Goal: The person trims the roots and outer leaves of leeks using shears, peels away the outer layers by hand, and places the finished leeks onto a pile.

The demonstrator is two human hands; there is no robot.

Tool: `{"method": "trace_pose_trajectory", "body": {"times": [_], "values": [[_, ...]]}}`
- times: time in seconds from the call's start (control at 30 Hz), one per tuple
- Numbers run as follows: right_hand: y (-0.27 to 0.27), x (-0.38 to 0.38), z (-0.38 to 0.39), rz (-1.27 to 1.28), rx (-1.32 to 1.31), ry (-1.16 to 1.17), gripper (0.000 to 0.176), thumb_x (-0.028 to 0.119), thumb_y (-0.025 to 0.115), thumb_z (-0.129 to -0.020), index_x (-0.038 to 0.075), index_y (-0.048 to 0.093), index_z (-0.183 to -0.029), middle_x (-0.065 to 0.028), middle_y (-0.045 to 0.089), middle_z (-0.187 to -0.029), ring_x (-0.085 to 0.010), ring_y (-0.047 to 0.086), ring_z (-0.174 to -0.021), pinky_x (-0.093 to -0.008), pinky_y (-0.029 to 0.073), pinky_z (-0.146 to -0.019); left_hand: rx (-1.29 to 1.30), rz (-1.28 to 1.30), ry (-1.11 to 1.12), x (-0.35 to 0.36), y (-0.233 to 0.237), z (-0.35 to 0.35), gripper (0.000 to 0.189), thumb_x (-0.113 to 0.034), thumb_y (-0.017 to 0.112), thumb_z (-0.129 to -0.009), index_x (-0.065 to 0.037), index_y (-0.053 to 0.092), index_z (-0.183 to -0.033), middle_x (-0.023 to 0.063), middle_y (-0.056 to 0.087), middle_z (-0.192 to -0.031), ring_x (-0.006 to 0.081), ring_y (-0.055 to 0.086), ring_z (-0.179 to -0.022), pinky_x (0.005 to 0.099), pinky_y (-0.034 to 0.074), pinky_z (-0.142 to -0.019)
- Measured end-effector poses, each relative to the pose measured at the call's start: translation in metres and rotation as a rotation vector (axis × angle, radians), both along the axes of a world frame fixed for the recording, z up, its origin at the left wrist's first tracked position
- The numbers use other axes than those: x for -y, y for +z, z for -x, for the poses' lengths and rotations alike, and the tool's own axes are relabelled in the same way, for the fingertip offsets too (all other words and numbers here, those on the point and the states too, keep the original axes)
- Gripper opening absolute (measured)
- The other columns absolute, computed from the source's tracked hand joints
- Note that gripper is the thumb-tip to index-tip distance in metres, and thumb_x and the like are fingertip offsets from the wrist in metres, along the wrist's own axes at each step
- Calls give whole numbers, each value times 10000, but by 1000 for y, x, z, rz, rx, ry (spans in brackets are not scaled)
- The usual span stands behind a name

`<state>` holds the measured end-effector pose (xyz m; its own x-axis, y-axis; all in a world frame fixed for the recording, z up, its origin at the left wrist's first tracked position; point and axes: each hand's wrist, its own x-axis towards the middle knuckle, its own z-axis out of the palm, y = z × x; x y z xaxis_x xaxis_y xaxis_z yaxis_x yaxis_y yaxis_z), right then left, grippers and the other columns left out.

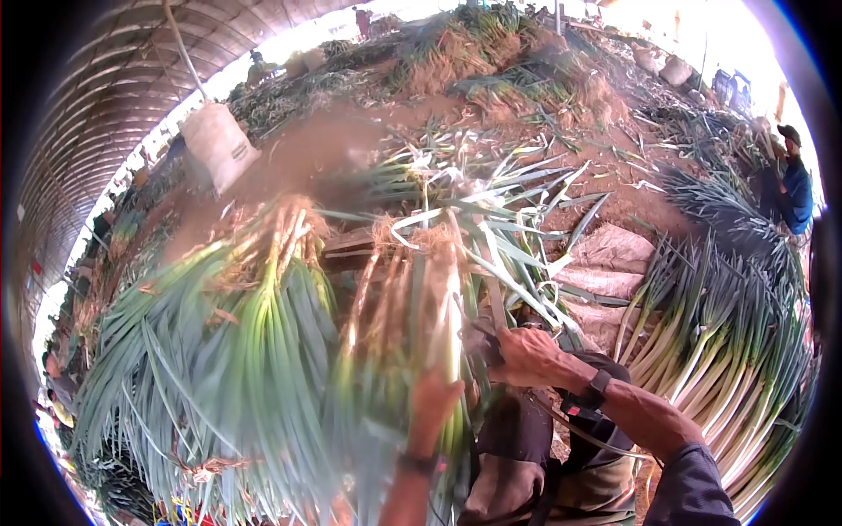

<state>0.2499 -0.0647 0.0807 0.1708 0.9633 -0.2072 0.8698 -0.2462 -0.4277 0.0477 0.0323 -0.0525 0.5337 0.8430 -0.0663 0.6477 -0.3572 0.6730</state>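
Note:
My left hand [436, 399] is closed around the green part of a leek [453, 320], whose white shaft and roots point away from me. Close by on the right, my right hand [531, 358] has its fingers curled together around something dark and narrow, too blurred to name. A watch sits on that wrist. Left of my left hand lie more leeks [373, 298] with brown roots, beside a big bunch of leeks [272, 324] with long green leaves. Cut leaves and trimmings [517, 237] are strewn just beyond my hands. A smear on the lens blurs the middle.
Trimmed leeks with pale shafts [702, 351] are piled at my right, next to crumpled sacking [610, 272]. A white sack [217, 145] stands at the far left. Further leek heaps [478, 53] lie at the back. Another person [792, 184] is at the right edge.

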Motion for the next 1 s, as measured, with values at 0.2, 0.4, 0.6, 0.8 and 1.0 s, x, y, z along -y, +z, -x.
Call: {"method": "trace_pose_trajectory", "body": {"times": [0.2, 0.4, 0.6, 0.8, 1.0], "values": [[-3, -20, -7, -77, 24, -24, 573, 376, 719, -712, -111, 554, -964, -233, 652, -749, -386, 648, -648, -470, 517, -620, 17, 76, -35, -2, 5, 4, 509, -343, 720, -783, -10, 660, -1163, 237, 678, -1075, 330, 665, -986, 414, 512, -865], [-13, -40, -17, -98, -19, -84, 546, 359, 703, -718, -106, 579, -975, -215, 659, -746, -341, 651, -640, -439, 530, -603, 70, 62, -45, 1, -1, 4, 491, -335, 742, -793, 5, 617, -1124, 280, 654, -1052, 448, 637, -981, 510, 507, -846], [-32, -60, -29, -110, 7, -72, 516, 359, 689, -735, -79, 598, -993, -173, 652, -724, -304, 636, -616, -416, 526, -577, 173, 99, -60, -7, -40, 6, 459, -343, 728, -796, 6, 623, -1075, 274, 666, -943, 451, 655, -878, 511, 522, -772], [4, -53, -22, -74, -111, -105, 496, 378, 676, -769, -68, 611, -977, -170, 642, -686, -311, 625, -575, -433, 520, -556, -9, 145, -95, -7, -15, 5, 528, -303, 649, -830, -30, 587, -1277, 154, 693, -923, 247, 654, -796, 378, 534, -703], [38, 10, -17, -60, -130, 54, 504, 411, 686, -845, -34, 572, -1051, -181, 625, -681, -316, 619, -562, -431, 495, -552, -79, 63, -9, 0, 54, -1, 710, -461, 654, -789, 1, 566, -1322, 174, 701, -937, 278, 679, -839, 418, 547, -751]]}}
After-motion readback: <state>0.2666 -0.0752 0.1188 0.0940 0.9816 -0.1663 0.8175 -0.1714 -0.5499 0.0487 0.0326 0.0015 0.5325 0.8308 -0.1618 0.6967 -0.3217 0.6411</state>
